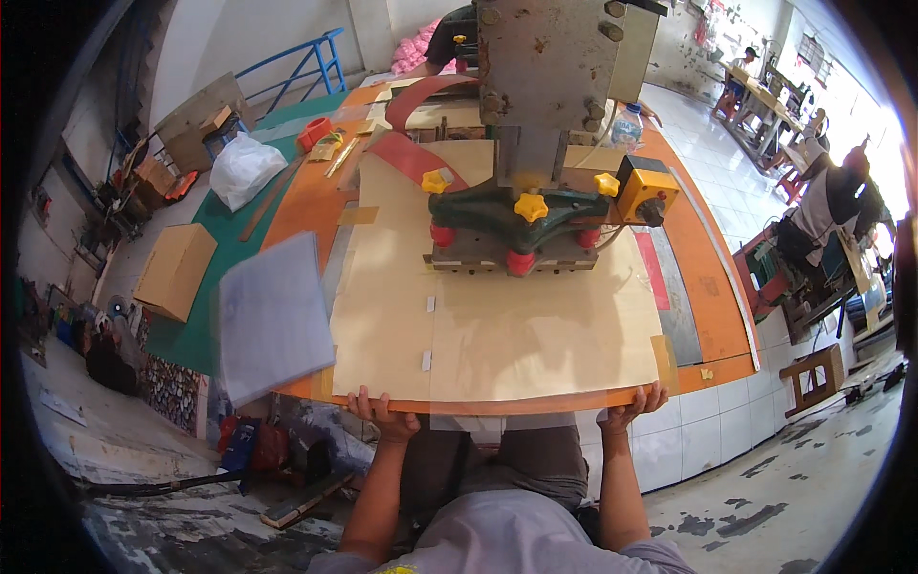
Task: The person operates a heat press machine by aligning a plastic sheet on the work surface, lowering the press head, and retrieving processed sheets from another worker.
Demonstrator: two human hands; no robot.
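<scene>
My left hand grips the front edge of an orange board near its left corner, fingertips showing at the rim. Farther right, my right hand holds the same edge in a like way. Between them a large cream sheet lies flat on the board, with a clear plastic strip hanging over the front edge. Above the sheet's far half stands a press head with yellow star knobs and red feet. Both palms are partly hidden by the board's edge.
A stack of clear plastic sheets overhangs the left front. On the green surface are a cardboard box and a white bag. A yellow control box sits right of the press. Another person's arm shows behind it.
</scene>
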